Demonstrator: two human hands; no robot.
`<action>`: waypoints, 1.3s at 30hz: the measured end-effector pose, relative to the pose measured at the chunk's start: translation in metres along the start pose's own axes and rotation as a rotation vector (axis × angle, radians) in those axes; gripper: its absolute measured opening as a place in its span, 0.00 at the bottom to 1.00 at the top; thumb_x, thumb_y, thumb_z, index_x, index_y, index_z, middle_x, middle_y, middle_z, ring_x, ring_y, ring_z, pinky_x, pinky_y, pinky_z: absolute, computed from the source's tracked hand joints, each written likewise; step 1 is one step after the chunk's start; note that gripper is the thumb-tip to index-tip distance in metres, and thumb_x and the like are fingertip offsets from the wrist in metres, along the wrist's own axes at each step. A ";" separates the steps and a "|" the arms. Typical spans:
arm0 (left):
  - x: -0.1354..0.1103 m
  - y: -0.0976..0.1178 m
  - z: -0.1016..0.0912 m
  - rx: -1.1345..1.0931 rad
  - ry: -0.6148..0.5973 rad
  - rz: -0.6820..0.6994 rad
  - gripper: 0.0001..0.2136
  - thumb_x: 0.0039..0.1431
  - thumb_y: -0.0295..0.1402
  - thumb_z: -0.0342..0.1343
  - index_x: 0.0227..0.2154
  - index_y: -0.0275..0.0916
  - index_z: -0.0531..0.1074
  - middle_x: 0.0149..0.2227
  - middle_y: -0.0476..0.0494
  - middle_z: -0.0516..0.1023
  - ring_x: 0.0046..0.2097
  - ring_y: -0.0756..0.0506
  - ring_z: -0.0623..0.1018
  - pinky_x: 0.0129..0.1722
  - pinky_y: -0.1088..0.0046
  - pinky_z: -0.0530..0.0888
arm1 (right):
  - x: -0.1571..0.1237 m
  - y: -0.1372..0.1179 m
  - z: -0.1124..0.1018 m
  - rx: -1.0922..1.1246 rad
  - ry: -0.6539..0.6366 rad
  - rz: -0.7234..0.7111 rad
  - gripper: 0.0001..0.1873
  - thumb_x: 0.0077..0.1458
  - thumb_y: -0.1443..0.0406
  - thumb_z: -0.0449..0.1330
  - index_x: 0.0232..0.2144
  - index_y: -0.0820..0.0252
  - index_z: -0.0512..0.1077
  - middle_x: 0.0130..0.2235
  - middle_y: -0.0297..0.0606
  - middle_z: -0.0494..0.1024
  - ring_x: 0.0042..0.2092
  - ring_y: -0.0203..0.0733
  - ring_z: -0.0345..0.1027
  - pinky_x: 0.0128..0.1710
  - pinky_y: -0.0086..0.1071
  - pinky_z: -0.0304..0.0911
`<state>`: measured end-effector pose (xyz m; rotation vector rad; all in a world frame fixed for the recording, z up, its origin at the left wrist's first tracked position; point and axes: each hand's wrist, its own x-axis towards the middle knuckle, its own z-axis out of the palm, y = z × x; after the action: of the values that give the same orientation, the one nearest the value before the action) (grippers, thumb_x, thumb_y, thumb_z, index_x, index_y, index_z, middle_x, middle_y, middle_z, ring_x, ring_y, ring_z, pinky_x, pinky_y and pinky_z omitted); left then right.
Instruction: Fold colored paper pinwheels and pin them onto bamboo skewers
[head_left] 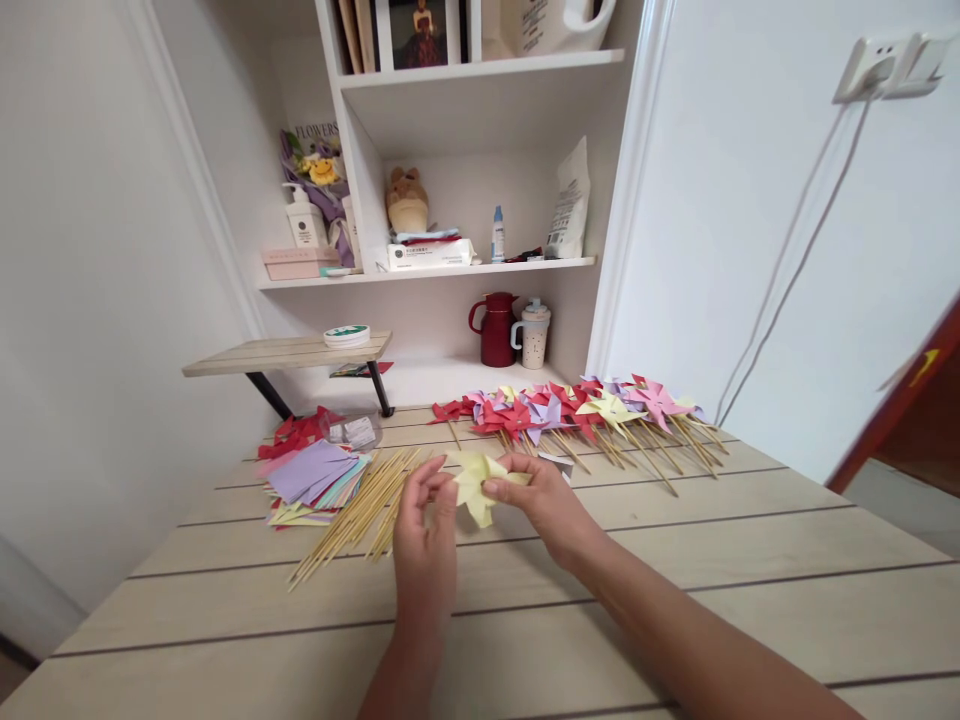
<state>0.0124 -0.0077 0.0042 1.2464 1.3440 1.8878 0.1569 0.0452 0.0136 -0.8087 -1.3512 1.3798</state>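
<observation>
A pale yellow paper pinwheel (477, 490) is held above the table between my two hands. My right hand (541, 497) pinches it, thumb in front near its centre and fingers behind. At its left side my left hand (427, 510) is closed with curled fingers and thumb on the paper's edge. No stick shows on this pinwheel. Bamboo sticks (352, 525) lie in a loose bundle just left of my left hand. Beyond them is a stack of coloured paper sheets (311, 472), lilac on top.
Finished pinwheels on sticks (555, 412) lie in a row at the back right. Red paper pieces (296, 432) and a clear plastic box (352, 432) sit at the back left, beside a small raised shelf (292, 352). A red jug (498, 332) and a cup (534, 335) stand behind.
</observation>
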 end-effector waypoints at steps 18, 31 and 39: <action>0.009 -0.013 -0.003 -0.092 -0.072 -0.199 0.25 0.59 0.56 0.52 0.41 0.37 0.78 0.39 0.41 0.81 0.42 0.42 0.78 0.48 0.63 0.71 | 0.011 0.009 -0.014 0.145 0.123 0.076 0.20 0.32 0.56 0.77 0.26 0.59 0.76 0.30 0.35 0.82 0.36 0.44 0.72 0.44 0.38 0.61; -0.005 -0.025 0.018 0.123 -0.241 -0.065 0.16 0.53 0.42 0.61 0.42 0.39 0.76 0.40 0.40 0.79 0.36 0.44 0.77 0.40 0.65 0.73 | 0.014 0.017 -0.014 0.333 0.201 0.163 0.19 0.34 0.59 0.77 0.19 0.59 0.70 0.27 0.32 0.77 0.33 0.38 0.69 0.40 0.35 0.64; -0.008 -0.026 0.017 0.221 -0.346 -0.126 0.10 0.56 0.41 0.57 0.28 0.39 0.76 0.25 0.46 0.77 0.28 0.45 0.75 0.31 0.70 0.70 | 0.015 0.006 -0.017 0.411 0.207 0.086 0.17 0.33 0.61 0.77 0.19 0.59 0.73 0.27 0.33 0.78 0.32 0.38 0.70 0.39 0.35 0.65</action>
<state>0.0281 0.0036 -0.0212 1.4784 1.4272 1.3888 0.1672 0.0655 0.0076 -0.7125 -0.8430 1.5288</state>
